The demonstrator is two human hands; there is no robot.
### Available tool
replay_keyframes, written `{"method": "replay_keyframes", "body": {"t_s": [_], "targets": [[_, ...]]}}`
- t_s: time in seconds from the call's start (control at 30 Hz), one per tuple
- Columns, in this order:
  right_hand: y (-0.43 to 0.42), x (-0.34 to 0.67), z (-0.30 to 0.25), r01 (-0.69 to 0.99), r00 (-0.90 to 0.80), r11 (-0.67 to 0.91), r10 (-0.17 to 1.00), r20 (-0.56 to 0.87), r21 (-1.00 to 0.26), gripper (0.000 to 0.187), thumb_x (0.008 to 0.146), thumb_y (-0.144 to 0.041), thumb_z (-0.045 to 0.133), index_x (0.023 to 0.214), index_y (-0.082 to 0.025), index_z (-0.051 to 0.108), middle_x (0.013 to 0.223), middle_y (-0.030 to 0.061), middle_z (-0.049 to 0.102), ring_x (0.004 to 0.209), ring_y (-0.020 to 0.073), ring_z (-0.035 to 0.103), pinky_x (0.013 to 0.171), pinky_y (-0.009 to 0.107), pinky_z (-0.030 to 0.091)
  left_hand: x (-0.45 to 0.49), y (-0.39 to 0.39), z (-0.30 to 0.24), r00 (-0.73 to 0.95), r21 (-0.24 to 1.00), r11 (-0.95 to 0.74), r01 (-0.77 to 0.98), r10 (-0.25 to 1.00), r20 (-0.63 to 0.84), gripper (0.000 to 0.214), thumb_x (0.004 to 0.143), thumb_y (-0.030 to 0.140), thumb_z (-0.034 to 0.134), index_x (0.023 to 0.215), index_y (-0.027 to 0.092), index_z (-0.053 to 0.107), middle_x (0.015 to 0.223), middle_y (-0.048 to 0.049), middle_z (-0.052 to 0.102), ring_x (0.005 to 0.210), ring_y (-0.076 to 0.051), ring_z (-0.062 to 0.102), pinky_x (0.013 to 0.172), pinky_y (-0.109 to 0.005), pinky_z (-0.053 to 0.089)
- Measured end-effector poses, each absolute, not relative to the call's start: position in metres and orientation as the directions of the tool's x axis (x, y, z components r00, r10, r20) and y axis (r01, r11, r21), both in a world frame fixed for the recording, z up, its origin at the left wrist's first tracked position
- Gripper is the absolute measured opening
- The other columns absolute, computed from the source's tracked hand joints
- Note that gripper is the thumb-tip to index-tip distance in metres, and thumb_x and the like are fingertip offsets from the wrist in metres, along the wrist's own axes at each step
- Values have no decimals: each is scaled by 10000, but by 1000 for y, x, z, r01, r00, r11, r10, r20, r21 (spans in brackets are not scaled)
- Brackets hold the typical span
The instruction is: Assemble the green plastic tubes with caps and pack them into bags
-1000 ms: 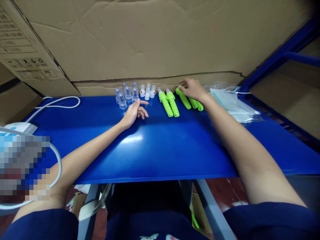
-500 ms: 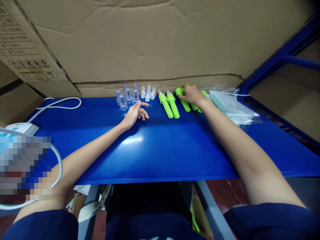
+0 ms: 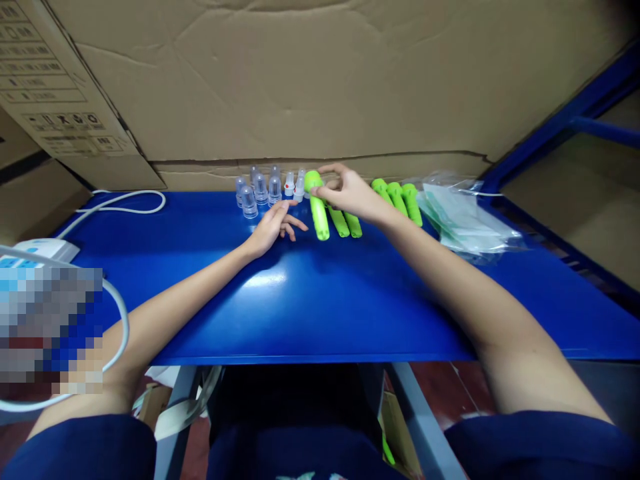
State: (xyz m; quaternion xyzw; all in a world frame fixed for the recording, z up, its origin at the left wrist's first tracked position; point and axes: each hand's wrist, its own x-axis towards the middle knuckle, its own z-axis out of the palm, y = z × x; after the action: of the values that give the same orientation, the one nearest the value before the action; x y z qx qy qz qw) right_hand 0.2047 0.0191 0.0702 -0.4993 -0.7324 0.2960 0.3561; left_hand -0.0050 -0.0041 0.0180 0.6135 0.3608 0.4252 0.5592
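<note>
My right hand (image 3: 350, 193) grips one green plastic barrel (image 3: 317, 210) near its top end, held just above the blue table (image 3: 320, 293). Two more green barrels (image 3: 346, 223) lie partly under that hand. Three green barrels (image 3: 397, 198) lie in a row to its right. My left hand (image 3: 274, 225) rests on the table with its fingers loosely spread, holding nothing. Just beyond it stand several clear caps (image 3: 257, 190) and small white tips with red marks (image 3: 295, 183).
Clear plastic bags (image 3: 463, 213) lie at the right of the table. A white cable (image 3: 120, 203) and a white device (image 3: 43, 250) sit at the left. Cardboard boxes (image 3: 300, 80) wall off the back. A blue frame (image 3: 565, 113) rises at the right.
My right hand closed on one green barrel in the right-hand group and carried it left, over the two barrels in the middle. My left hand stayed in place.
</note>
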Motion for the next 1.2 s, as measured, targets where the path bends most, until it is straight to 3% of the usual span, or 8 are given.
{"method": "replay_keyframes", "body": {"t_s": [0.1, 0.2, 0.33, 0.43, 0.67, 0.83, 0.97, 1.2], "targets": [[10, 187, 65, 426, -274, 324, 936, 221, -844, 563, 893, -466, 726, 1322, -212, 464, 698, -30, 600, 618, 182, 618, 623, 348, 555, -6, -4, 18, 409, 992, -118, -32, 904, 121, 399, 1108, 370, 312, 1331, 93, 493, 746, -40, 756, 507, -98, 644, 533, -223, 351], [4, 177, 64, 382, -284, 306, 937, 204, -872, 530, 940, -415, 655, 1375, -237, 411, 777, -4, 669, 713, 218, 698, 758, 425, 609, -8, -5, 16, 454, 986, -164, -37, 876, 163, 404, 1093, 435, 341, 1225, 106, 535, 707, -44, 738, 526, -113, 654, 543, -225, 372], [4, 175, 62, 335, -292, 293, 936, 196, -895, 419, 978, -316, 534, 1371, -252, 404, 982, 56, 744, 892, 240, 757, 913, 495, 607, -9, -7, 14, 469, 979, -198, -56, 860, 201, 457, 981, 526, 590, 1192, 126, 525, 654, -18, 703, 568, -152, 678, 549, -236, 438], [10, 181, 58, 377, -309, 324, 927, 213, -868, 366, 992, -325, 489, 1346, -250, 432, 1160, 86, 731, 964, 226, 747, 903, 469, 610, -9, -8, 15, 474, 982, -180, -63, 860, 188, 527, 926, 460, 681, 1272, 109, 495, 624, 13, 678, 548, -144, 650, 577, -251, 504], [26, 197, 43, 709, -252, 445, 884, 393, -547, 472, 921, -209, 460, 1388, -161, 505, 1404, 186, 615, 972, 259, 710, 971, 466, 554, -8, -8, 17, 450, 988, -136, -77, 879, 157, 474, 965, 325, 576, 1351, 69, 475, 564, 28, 650, 514, -135, 618, 558, -233, 508], [43, 190, 41, 783, -354, 526, 816, 457, -333, 501, 944, -184, 420, 1431, -131, 524, 1411, 211, 574, 1214, 318, 625, 1094, 494, 482, -8, -8, 16, 453, 986, -131, -101, 877, 163, 476, 983, 318, 538, 1366, 49, 451, 545, 29, 641, 502, -141, 602, 548, -233, 493], [61, 177, 44, 830, -374, 504, 820, 433, -238, 461, 952, -195, 435, 1395, -132, 547, 1391, 215, 568, 1260, 363, 597, 1096, 528, 480, -7, -7, 14, 451, 985, -134, -105, 877, 167, 457, 984, 333, 537, 1346, 63, 464, 535, 32, 637, 498, -136, 597, 565, -229, 491], [74, 163, 49, 882, -371, 448, 851, 371, -148, 319, 962, -227, 465, 1231, -104, 585, 1277, 236, 614, 1154, 379, 637, 1011, 518, 515, -5, -4, 11, 449, 985, -133, -111, 877, 169, 434, 980, 338, 558, 1325, 84, 488, 532, 33, 625, 492, -137, 596, 562, -237, 480]]}}
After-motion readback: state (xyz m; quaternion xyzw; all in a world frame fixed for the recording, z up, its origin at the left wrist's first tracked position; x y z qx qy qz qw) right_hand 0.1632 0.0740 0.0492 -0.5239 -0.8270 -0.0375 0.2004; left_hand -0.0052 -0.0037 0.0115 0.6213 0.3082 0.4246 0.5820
